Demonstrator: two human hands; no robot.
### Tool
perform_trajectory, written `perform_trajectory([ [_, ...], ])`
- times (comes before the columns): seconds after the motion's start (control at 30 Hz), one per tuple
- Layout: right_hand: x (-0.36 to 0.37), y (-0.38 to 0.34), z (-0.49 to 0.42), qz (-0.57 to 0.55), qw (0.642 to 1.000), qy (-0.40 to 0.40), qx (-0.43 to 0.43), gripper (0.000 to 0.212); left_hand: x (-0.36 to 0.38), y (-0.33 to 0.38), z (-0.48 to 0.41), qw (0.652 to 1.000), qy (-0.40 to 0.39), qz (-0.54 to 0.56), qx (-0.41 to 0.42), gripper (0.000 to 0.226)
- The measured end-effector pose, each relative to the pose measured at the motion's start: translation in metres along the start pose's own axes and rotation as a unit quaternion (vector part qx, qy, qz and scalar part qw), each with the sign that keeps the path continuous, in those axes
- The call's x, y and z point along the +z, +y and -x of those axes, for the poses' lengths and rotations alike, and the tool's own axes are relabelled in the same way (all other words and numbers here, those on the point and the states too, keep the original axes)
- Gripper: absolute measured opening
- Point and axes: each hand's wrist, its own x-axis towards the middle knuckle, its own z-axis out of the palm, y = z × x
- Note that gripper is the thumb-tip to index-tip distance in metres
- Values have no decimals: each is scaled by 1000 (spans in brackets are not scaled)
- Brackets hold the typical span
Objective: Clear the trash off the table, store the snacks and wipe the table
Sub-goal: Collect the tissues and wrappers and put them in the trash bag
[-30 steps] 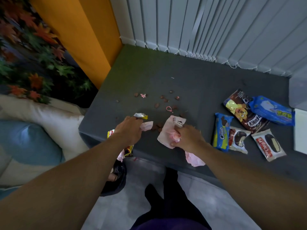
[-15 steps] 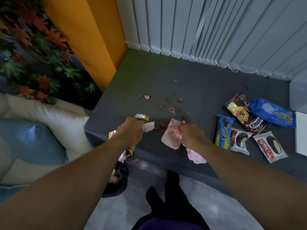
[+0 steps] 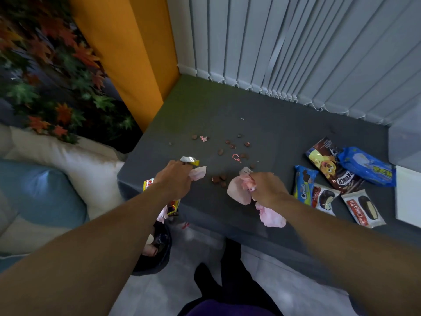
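Head view: pink wrappers [image 3: 238,192] clenched in right hand [image 3: 267,190]; crumpled trash [image 3: 190,160] gripped in left hand [image 3: 174,179]. Lower right: "Choco Pie" pack [image 3: 364,210], "Cream-O" pack [image 3: 304,184], "Krunch" bag [image 3: 330,165] on grey table [image 3: 273,133].

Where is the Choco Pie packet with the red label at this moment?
In the head view, the Choco Pie packet lies on the table at the right, near its front edge, beside another pie packet.

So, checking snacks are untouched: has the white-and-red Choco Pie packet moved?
No. The white-and-red Choco Pie packet lies where it did, right of the blue Cream-O packet.
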Motion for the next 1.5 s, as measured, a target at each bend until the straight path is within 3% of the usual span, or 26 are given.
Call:
perform_trajectory([
  [0.1, -21, -7, -1, 10, 1000, 15, -15, 17, -7, -1, 4, 999, 24, 19, 10, 37],
  [0.23, -48, -29, -5, 11, 999, 32, -33, 13, -20, -1, 10, 998, 42, 39, 11, 15],
  [0.6, -68, -120, -59, 10, 984, 33, -175, 8, -41, -49, 43, 985, 94, 44, -138, 41],
  [0.77, -41, -171, -80, -10, 972, 11, -234, 33, -29, -79, 76, 967, 123, 49, -218, 31],
  [1.0, 7, -239, -81, 26, 940, -25, -340, 23, 0, -121, 141, 931, 146, 83, -325, 26],
  [1.23, 63, -304, -67, 39, 926, -52, -371, 17, 37, -184, 178, 909, 133, 112, -379, 23],
  [1.5, 166, -334, -67, 68, 919, -93, -378, 23, 96, -250, 178, 889, 93, 175, -413, 34],
])
